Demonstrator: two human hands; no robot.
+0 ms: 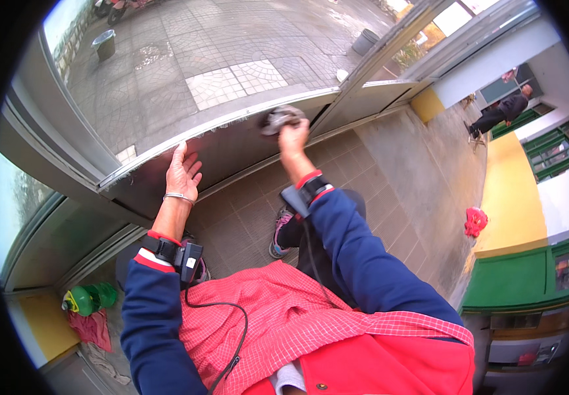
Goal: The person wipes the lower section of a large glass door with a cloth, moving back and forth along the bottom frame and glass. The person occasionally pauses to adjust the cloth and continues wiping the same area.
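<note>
My right hand (pixel 294 140) grips a crumpled, dirty rag (pixel 281 120) against the dark lower panel (pixel 230 148) of a metal-framed glass door or window. Rag and hand are slightly blurred. To the left, my left hand (pixel 184 170) has its thumb at the frame's pale bottom ledge (pixel 166 152), with the other fingers spread and no object in it. Frayed fibres hang along that ledge. Each wrist bears a strapped black device, and a metal bangle circles my left wrist.
A green plastic bottle (pixel 89 298) lies at lower left beside a pink cloth (pixel 92 328). A red crumpled item (pixel 475 222) is on the floor at right. A person (pixel 504 111) is farther off. Buckets (pixel 104 44) stand outside on the paving.
</note>
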